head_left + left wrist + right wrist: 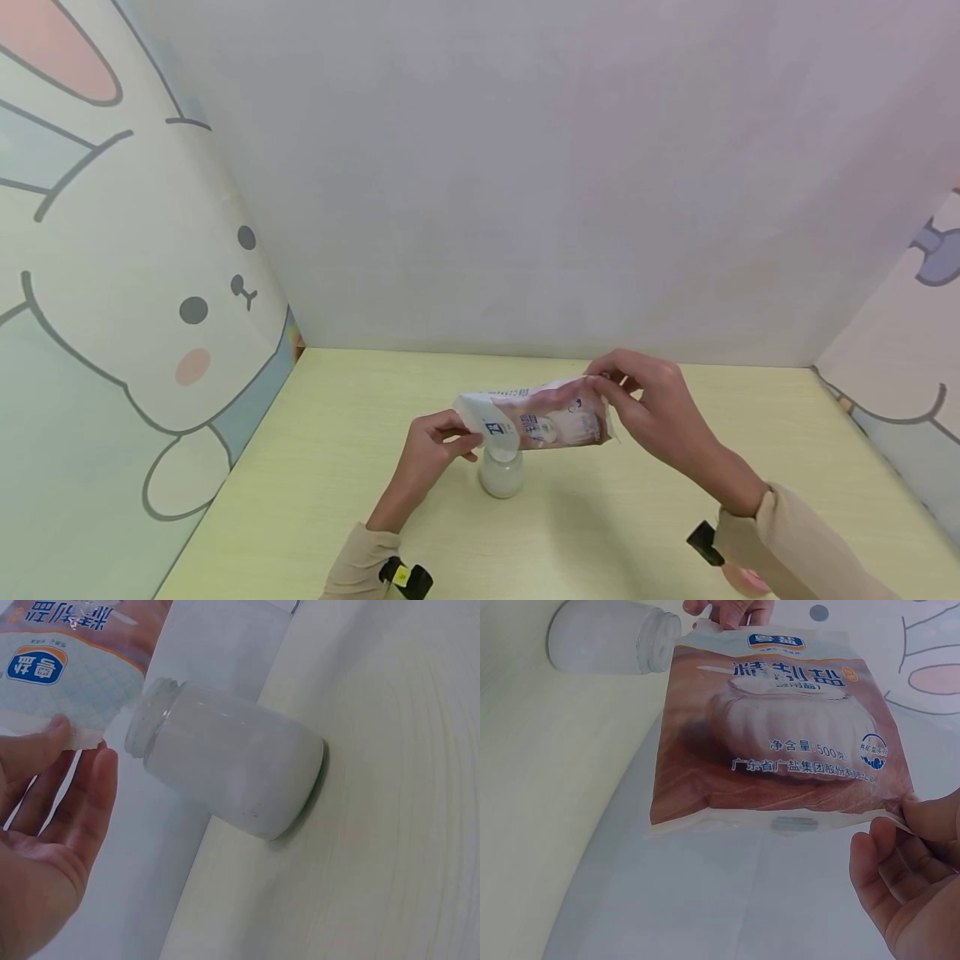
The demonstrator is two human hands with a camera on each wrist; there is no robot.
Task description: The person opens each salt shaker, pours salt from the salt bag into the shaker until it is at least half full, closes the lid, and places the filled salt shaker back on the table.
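A salt bag (558, 421) with a brown and pale-blue printed front is held in the air between both hands. My left hand (429, 457) pinches the bag's pale end between thumb and fingers, right by its lower corner. At the opposite end, my right hand (654, 407) pinches a bottom corner of the bag. A glass jar (232, 757), whitish inside and without a lid, stands upright on the table under the left end. White salt (120, 724) shows between the bag's corner and the jar's mouth in the left wrist view.
The jar stands on a pale yellow table (337, 483). A pink object (746, 581) lies partly hidden under the right sleeve. Behind is a plain grey wall (510, 208); a side panel with a cartoon rabbit (150, 292) rises at the left, another panel (892, 350) at the right.
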